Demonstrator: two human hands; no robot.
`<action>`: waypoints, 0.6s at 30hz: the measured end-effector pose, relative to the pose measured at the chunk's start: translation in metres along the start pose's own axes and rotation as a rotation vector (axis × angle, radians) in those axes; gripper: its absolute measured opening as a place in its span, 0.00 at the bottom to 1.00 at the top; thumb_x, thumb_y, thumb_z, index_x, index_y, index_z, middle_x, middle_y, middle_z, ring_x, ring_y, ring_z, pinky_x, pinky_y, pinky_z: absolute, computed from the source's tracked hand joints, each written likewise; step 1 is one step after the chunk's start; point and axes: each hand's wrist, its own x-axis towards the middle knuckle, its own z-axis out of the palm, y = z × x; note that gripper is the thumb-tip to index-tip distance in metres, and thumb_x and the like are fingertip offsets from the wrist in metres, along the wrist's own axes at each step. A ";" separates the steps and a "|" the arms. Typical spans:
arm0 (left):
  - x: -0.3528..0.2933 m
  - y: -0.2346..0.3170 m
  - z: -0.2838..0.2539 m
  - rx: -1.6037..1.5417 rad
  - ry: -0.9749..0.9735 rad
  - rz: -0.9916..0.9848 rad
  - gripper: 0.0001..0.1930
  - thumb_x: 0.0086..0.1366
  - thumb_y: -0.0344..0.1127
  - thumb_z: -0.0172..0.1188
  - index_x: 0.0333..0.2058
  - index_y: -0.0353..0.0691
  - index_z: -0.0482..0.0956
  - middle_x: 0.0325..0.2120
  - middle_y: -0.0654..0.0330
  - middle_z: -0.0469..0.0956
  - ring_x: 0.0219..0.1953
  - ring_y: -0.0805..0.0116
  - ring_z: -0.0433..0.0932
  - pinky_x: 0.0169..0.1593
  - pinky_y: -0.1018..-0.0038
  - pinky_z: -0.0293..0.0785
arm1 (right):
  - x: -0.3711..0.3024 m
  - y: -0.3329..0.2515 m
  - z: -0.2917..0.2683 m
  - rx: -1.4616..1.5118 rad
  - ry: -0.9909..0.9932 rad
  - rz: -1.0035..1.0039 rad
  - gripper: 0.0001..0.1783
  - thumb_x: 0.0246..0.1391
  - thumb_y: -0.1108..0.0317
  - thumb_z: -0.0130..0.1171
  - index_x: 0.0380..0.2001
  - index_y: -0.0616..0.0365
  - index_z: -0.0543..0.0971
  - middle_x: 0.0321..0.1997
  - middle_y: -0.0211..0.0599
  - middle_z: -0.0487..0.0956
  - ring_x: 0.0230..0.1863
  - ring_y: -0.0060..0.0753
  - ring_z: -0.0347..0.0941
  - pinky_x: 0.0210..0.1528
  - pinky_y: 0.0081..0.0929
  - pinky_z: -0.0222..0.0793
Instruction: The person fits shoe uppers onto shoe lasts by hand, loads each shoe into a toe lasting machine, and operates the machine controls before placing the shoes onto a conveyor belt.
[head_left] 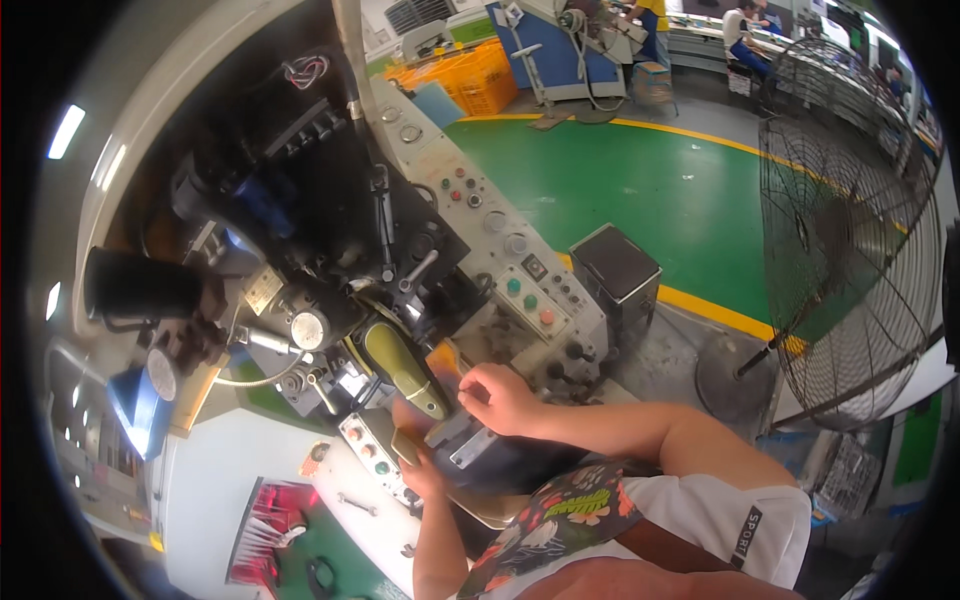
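Observation:
An olive-green, shoe-shaped piece [395,362] with a rounded end toward me sits in the middle of a large dark machine [290,210]. My right hand [497,398] is just right of its near end, fingers curled together; whatever they may hold is hidden. My left hand [425,474] is lower, by the machine's front, with its fingers closed on a small tan-olive piece [406,446] whose kind I cannot make out. An orange-tan patch [444,360] shows beyond my right hand.
A control panel [530,300] with coloured buttons runs along the machine's right side. A smaller button box [368,447] is near my left hand. Round gauges and a black lamp-like cylinder [140,284] stand left. Right are a dark-topped stand [615,262] and a large caged fan [835,235].

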 end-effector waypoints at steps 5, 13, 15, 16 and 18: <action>0.026 -0.068 0.002 -0.299 -0.080 -0.126 0.26 0.63 0.46 0.67 0.51 0.31 0.73 0.44 0.42 0.80 0.46 0.43 0.79 0.51 0.57 0.72 | -0.002 -0.002 0.001 0.061 -0.017 -0.079 0.08 0.53 0.70 0.65 0.33 0.58 0.76 0.28 0.35 0.79 0.29 0.40 0.77 0.34 0.35 0.71; 0.038 0.133 -0.031 -0.449 0.053 0.069 0.28 0.69 0.41 0.60 0.62 0.34 0.66 0.56 0.46 0.72 0.58 0.56 0.73 0.59 0.65 0.71 | -0.005 0.016 -0.014 0.102 -0.113 -0.081 0.09 0.52 0.69 0.67 0.36 0.54 0.79 0.36 0.35 0.80 0.39 0.42 0.76 0.44 0.34 0.70; 0.025 0.188 -0.038 -0.553 -0.048 0.022 0.32 0.68 0.40 0.61 0.66 0.37 0.61 0.61 0.45 0.68 0.60 0.56 0.71 0.62 0.64 0.68 | 0.000 0.012 -0.017 0.097 -0.167 -0.191 0.10 0.51 0.71 0.67 0.36 0.56 0.78 0.39 0.39 0.79 0.42 0.46 0.74 0.47 0.36 0.69; 0.016 0.198 -0.032 -0.532 -0.051 0.035 0.37 0.67 0.41 0.63 0.69 0.36 0.57 0.64 0.43 0.65 0.62 0.55 0.70 0.63 0.63 0.67 | 0.001 0.012 -0.016 0.133 -0.242 -0.212 0.10 0.51 0.71 0.67 0.36 0.56 0.78 0.39 0.39 0.79 0.42 0.46 0.74 0.47 0.36 0.69; 0.006 0.186 -0.009 -0.296 -0.090 0.198 0.41 0.66 0.41 0.63 0.72 0.43 0.51 0.62 0.45 0.68 0.60 0.54 0.72 0.59 0.63 0.72 | 0.001 0.012 -0.015 0.135 -0.217 -0.223 0.10 0.50 0.73 0.67 0.36 0.57 0.78 0.40 0.41 0.79 0.42 0.47 0.74 0.47 0.37 0.70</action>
